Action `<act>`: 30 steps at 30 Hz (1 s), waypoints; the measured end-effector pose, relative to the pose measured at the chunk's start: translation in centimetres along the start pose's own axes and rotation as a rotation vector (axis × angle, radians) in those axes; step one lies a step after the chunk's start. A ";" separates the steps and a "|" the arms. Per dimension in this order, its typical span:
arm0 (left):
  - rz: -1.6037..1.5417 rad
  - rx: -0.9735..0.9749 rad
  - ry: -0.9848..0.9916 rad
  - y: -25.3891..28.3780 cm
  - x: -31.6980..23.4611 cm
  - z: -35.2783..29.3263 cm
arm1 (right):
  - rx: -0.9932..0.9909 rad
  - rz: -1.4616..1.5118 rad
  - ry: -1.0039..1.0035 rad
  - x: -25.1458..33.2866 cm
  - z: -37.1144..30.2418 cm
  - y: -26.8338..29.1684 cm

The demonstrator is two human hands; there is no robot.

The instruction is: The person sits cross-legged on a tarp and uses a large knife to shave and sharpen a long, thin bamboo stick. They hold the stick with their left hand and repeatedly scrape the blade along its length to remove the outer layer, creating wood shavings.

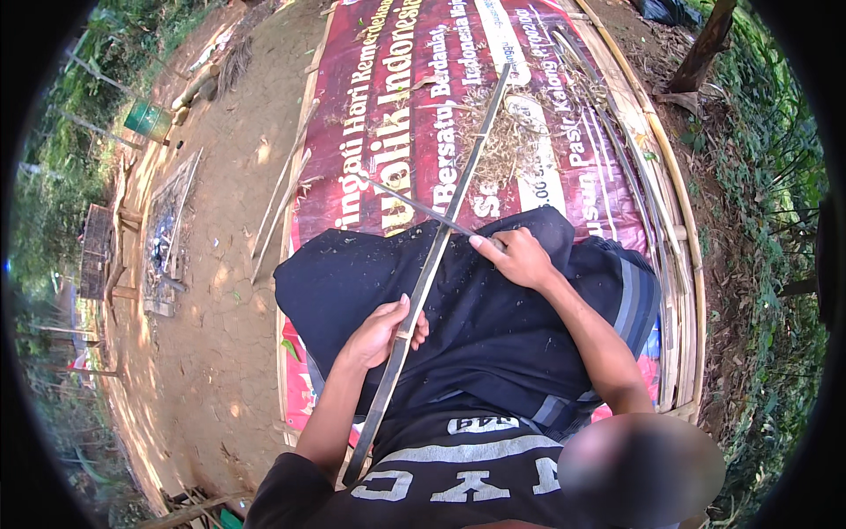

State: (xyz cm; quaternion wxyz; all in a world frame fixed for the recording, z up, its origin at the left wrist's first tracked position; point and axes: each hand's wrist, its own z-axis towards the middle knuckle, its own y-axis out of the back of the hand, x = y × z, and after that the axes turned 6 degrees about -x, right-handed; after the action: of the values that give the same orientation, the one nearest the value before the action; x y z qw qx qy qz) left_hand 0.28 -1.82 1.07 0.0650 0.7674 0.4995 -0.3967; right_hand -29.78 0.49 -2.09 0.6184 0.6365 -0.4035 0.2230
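Fingers of the left hand point(381, 333) wrap a long bamboo strip point(441, 251) slanting across the lap. The right hand point(520, 257) closes its grip on a knife point(414, 204) whose blade meets the strip. Shavings point(502, 141) lie on the red banner point(370, 106) beyond.

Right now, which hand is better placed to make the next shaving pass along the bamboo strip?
Right, probably. The right hand grips the knife, whose blade meets the bamboo strip over the lap. The left hand is wrapped around the strip lower down, steadying it.
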 end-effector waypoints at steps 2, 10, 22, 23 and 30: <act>-0.027 -0.040 0.047 -0.4 -1.1 0.6 | 0.016 -0.038 0.064 0.5 -0.5 -0.8; 0.011 -0.106 0.025 -1.9 -2.1 0.9 | 0.112 -0.111 0.496 2.8 -2.7 -3.9; -0.587 0.241 0.116 0.0 1.9 1.7 | -0.077 -0.146 0.008 1.1 1.8 -2.8; -0.591 0.181 0.107 -0.1 2.0 2.2 | 0.017 -0.178 0.097 1.9 1.2 -3.1; -0.328 0.045 0.080 0.6 1.6 2.7 | 0.231 -0.323 0.309 6.2 -4.6 -4.6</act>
State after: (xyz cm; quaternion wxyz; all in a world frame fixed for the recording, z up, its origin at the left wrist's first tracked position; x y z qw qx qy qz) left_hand -0.39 -2.33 -2.07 -0.0375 0.6918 0.6114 -0.3823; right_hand -21.53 3.05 0.61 0.6234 0.7176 -0.1689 0.2606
